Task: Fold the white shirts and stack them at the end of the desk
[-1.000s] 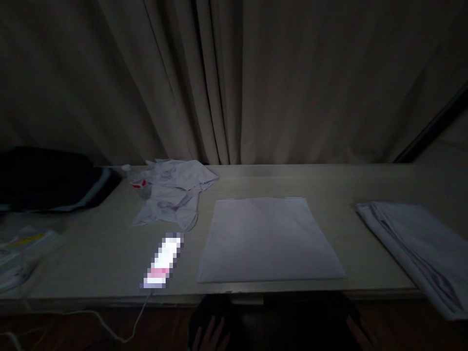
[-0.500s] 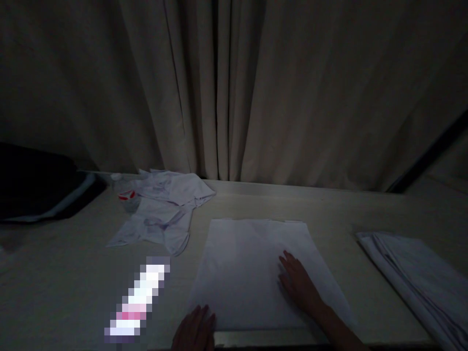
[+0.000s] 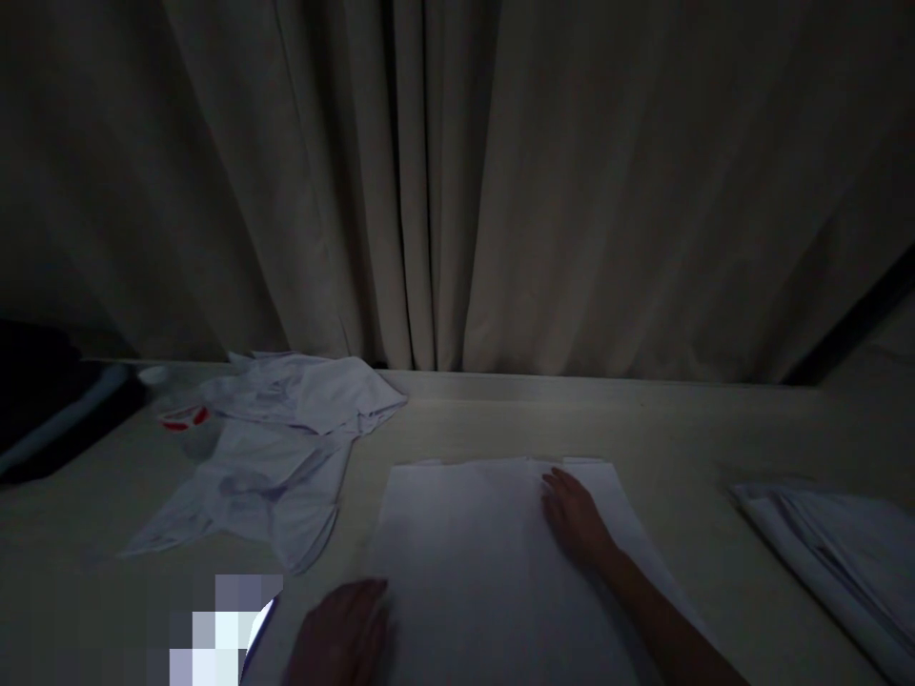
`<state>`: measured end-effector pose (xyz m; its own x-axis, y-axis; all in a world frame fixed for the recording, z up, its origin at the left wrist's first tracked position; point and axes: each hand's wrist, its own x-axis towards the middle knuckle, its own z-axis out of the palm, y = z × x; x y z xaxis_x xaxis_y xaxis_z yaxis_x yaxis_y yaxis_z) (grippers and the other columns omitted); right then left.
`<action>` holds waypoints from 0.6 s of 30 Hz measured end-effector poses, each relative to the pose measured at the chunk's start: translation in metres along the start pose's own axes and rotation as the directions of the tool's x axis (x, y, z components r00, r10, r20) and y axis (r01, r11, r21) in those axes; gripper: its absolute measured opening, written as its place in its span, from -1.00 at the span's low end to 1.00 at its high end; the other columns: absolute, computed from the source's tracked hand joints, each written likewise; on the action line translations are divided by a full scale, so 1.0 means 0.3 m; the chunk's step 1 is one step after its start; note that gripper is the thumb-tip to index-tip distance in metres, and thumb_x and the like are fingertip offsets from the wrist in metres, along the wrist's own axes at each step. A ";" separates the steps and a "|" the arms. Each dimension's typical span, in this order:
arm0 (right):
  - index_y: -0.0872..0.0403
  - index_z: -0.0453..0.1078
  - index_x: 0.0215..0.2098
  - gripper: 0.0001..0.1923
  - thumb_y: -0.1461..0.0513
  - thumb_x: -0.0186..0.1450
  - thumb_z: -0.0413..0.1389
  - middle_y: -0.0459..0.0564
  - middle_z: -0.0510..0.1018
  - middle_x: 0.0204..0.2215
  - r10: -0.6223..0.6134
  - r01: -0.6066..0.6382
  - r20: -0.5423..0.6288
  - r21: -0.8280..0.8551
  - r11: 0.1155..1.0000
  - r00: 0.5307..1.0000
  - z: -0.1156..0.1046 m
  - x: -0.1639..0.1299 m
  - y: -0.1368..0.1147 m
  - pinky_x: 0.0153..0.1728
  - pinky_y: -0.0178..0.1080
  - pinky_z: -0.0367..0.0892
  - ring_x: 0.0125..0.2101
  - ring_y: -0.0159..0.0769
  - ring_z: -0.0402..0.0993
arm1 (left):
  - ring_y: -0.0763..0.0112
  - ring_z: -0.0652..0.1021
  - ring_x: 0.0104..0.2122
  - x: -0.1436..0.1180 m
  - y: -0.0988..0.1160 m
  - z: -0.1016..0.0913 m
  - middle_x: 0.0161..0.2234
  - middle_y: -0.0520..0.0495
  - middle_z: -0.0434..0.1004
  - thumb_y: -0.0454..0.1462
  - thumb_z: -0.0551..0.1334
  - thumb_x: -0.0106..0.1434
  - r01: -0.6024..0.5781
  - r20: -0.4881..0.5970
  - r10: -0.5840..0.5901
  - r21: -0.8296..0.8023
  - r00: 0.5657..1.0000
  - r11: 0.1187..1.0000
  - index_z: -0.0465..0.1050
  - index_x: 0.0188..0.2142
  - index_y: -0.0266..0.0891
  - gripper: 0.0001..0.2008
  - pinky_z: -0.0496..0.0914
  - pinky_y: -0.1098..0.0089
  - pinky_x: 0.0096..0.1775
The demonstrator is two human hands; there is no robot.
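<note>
A flat white folded cloth [image 3: 457, 562] lies on the pale table in front of me, its layered far edge slightly uneven. My right hand [image 3: 578, 519] rests flat on its right part, fingertips close to the far edge, and grips nothing. At the cloth's left edge is my left hand [image 3: 339, 629], fingers stretched toward the cloth, touching its border; it looks open, though somewhat blurred. The near edge of the cloth falls outside the view.
Crumpled white cloths [image 3: 286, 457] lie to the left, beside a clear bottle with a red label [image 3: 182, 419]. A dark bundle [image 3: 43, 410] sits at far left. Folded white cloth [image 3: 829, 553] lies at right. A bright pixelated object [image 3: 225, 638] is at lower left. Curtains [image 3: 572, 191] hang behind.
My right hand has slid away from me toward the cloth's far edge. The left hand has moved a little up along the left edge. The camera view has shifted, showing things lower.
</note>
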<state>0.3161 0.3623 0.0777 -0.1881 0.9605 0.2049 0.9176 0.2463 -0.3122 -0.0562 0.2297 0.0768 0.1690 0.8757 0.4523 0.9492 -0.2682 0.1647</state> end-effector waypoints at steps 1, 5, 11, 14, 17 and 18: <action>0.20 0.28 0.12 -0.53 0.14 0.36 -0.16 0.19 0.30 0.15 0.012 -0.012 -0.009 -0.029 1.000 1.000 -0.018 0.034 0.048 0.17 -0.05 0.08 0.16 -0.13 0.17 | 0.28 0.58 -0.19 0.096 -0.006 -0.004 -0.20 -0.09 0.62 -0.09 0.05 0.24 0.035 0.047 -0.035 -0.008 0.998 0.999 0.49 -0.14 -0.11 -0.66 0.47 0.28 -0.16; 0.20 0.32 0.08 -0.56 0.17 0.36 -0.15 0.18 0.38 0.08 -0.007 0.008 0.014 -0.108 0.994 1.000 -0.042 0.150 0.186 0.13 -0.08 0.13 0.10 -0.12 0.26 | 0.23 0.51 -0.08 0.422 0.001 0.049 -0.09 -0.18 0.56 -0.22 -0.04 0.29 0.076 0.275 -0.074 0.003 0.958 0.997 0.45 -0.07 -0.24 -0.64 0.36 0.19 -0.02; 0.16 0.36 0.04 -0.61 0.19 0.34 -0.10 0.15 0.49 -0.10 -0.072 0.075 0.042 -0.077 0.994 0.997 0.021 0.206 0.178 0.04 -0.15 0.17 -0.05 -0.17 0.36 | 0.24 0.44 -0.03 0.614 0.048 0.213 -0.04 -0.19 0.50 -0.26 -0.13 0.32 -0.027 0.430 -0.002 0.062 0.903 0.998 0.40 -0.03 -0.24 -0.60 0.23 0.20 0.00; 0.11 0.43 -0.11 -0.70 0.18 0.33 -0.06 0.09 0.49 -0.23 -0.057 0.057 0.007 -0.080 0.995 0.998 0.038 0.210 0.147 -0.03 -0.17 0.18 -0.14 -0.19 0.37 | 0.23 0.44 -0.07 0.630 0.076 0.258 -0.13 -0.19 0.51 -0.25 -0.10 0.31 -0.048 0.421 0.004 0.094 0.907 0.994 0.42 -0.10 -0.24 -0.64 0.21 0.19 -0.01; 0.10 0.45 -0.27 -0.73 0.19 0.34 -0.08 0.06 0.47 -0.30 -0.027 0.026 -0.012 -0.053 0.998 1.000 0.028 0.211 0.137 -0.12 -0.22 0.20 -0.20 -0.23 0.37 | 0.21 0.45 -0.13 0.642 0.086 0.268 -0.20 -0.19 0.50 -0.25 -0.03 0.26 -0.017 0.409 -0.034 0.120 0.912 0.993 0.43 -0.22 -0.26 -0.72 0.23 0.20 -0.08; 0.10 0.44 -0.27 -0.73 0.20 0.35 -0.09 0.04 0.47 -0.31 -0.024 0.024 -0.012 -0.038 0.999 1.000 0.019 0.211 0.138 -0.14 -0.24 0.20 -0.22 -0.25 0.37 | 0.23 0.45 -0.15 0.648 0.085 0.263 -0.21 -0.17 0.49 -0.26 -0.02 0.25 0.005 0.401 -0.050 0.114 0.915 0.994 0.42 -0.24 -0.25 -0.74 0.24 0.22 -0.11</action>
<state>0.3404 0.4342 0.0725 -0.2061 0.9527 0.2232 0.9255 0.2638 -0.2717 0.0217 0.4249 0.0997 0.2133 0.9755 0.0535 0.9740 -0.2166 0.0662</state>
